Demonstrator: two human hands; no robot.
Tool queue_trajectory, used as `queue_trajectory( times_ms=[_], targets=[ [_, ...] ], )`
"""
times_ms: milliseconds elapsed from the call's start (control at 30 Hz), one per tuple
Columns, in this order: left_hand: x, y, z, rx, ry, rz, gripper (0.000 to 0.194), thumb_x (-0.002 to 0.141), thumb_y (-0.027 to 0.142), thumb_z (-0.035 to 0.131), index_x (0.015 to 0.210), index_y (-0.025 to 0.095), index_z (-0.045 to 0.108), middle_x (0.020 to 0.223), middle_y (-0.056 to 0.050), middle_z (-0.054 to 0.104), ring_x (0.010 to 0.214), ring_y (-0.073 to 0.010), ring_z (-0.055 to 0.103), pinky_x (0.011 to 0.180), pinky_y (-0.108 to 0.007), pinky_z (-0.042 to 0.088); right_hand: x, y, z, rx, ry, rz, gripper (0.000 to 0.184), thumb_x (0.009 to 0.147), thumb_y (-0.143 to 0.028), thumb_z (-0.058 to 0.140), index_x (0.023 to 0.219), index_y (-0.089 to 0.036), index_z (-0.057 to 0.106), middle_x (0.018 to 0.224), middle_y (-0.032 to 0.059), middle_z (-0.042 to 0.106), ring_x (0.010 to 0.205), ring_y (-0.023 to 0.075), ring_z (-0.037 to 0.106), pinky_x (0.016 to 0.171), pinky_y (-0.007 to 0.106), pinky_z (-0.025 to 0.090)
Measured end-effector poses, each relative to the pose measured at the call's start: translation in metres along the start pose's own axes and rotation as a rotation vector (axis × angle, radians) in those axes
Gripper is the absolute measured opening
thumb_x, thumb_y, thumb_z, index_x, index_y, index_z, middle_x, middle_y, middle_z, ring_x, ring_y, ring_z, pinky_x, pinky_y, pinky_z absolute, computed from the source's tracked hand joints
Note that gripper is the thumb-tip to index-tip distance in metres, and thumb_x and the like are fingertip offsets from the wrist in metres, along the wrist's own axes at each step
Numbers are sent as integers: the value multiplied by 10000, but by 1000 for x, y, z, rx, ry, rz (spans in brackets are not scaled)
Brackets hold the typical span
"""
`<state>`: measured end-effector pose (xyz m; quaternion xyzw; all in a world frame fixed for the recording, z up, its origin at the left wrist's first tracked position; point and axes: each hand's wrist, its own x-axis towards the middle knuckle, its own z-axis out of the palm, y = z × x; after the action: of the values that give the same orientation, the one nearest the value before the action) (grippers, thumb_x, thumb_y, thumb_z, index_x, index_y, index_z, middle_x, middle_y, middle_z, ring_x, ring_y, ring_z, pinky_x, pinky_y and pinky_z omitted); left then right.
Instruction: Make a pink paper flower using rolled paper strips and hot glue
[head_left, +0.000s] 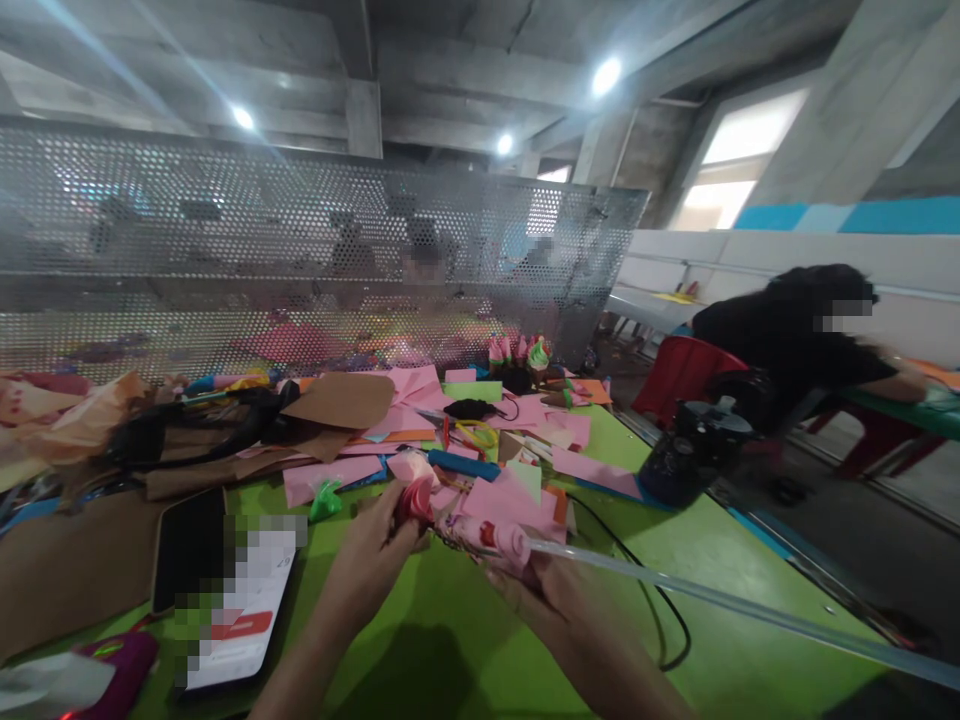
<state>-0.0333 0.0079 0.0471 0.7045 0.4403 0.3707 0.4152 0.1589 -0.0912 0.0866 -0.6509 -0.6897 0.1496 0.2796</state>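
"Two hands busy at once, so how far along was this thing?"

"Partway, I'd have said. The pink roll point(495, 537) was up between the hands, just above the green surface point(720, 540), and its right end showed a neat spiral, so the rolling itself looked mostly done."

"What about the grip on each side?"

"Left hand point(377, 542) had thumb and fingertips pinched together on a reddish paper piece point(416, 497), right beside the roll's left end. Right hand point(553, 603) was under the other end, but blurry with some fingers hidden, so I couldn't tell if that grip was clamped or just propping it."

"Was the reddish bit attached?"

"Couldn't tell, joined or only touching. It looked loosely folded, so I figured there was some shaping left there. Same story with the long clear strip point(720, 596): it ran from the roll's right end toward the lower right, no idea if it was fixed on."

"Anything finished?"

"A green swirl-topped cone point(538, 354) stood at the back and looked complete, for what it's worth. Plenty of loose pink sheets point(411, 388) lay around too, unrolled as far as I could see."
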Motion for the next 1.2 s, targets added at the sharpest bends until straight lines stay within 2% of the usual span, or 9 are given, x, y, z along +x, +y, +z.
queue_trajectory(
  times_ms=[267,500,633,733,833,933,1000,1100,1200],
  targets=[
    [-1,6,-1,-89,9,-10,219,820,232,464,994,212,594,797,10,580,719,-169,565,662,-251,477,-3,12,-7,143,-1,91,322,923,-453,485,801,-198,639,782,29,666,732,202,591,649,283,436],
    [2,-1,0,-162,-1,-15,189,800,241,469,957,209,570,762,29,518,691,-152,534,676,-261,492,4,67,-6,277,51,327,405,920,-508,400,770,-191,602,728,40,649,656,194,584,565,279,428],
    [4,-5,0,-171,-40,-21,137,804,254,485,915,211,552,775,28,522,683,-140,527,689,-262,508,10,94,-1,30,114,354,307,897,-441,465,702,-210,519,609,13,594,586,197,558,548,278,366],
    [4,-5,0,-221,-39,-27,155,799,252,502,935,208,563,800,19,538,716,-145,541,731,-282,531,8,101,-3,-288,120,350,288,895,-425,485,720,-202,543,699,47,646,633,214,591,560,281,336],
    [4,-5,0,-269,-43,-33,150,800,243,521,935,204,574,831,11,549,742,-149,550,759,-299,543,3,96,-12,-402,151,368,325,902,-485,481,792,-205,604,762,63,673,675,236,621,557,287,341],
    [3,-5,0,-312,-55,-42,177,803,262,542,962,193,581,855,8,549,740,-143,533,767,-302,542,3,79,-20,-384,271,246,268,898,-443,520,846,-209,640,849,69,676,724,234,625,599,303,394],
    [3,-5,0,-339,-57,-55,206,797,268,553,985,188,582,877,5,553,738,-139,521,763,-299,538,8,61,-18,-236,268,69,208,914,-365,525,874,-208,655,915,65,665,761,207,624,645,298,438],
    [4,-7,0,-383,-84,-65,217,791,268,568,992,185,576,901,1,550,768,-141,521,762,-291,529,23,33,-1,123,112,-141,125,903,-218,567,926,-203,688,943,60,668,811,173,636,703,262,493],
    [5,-10,0,-407,-117,-60,228,774,289,593,977,187,567,890,9,543,813,-152,547,778,-291,525,39,11,23,275,107,-219,133,857,-131,626,919,-209,716,934,40,687,812,161,639,690,244,502]
  ],
)
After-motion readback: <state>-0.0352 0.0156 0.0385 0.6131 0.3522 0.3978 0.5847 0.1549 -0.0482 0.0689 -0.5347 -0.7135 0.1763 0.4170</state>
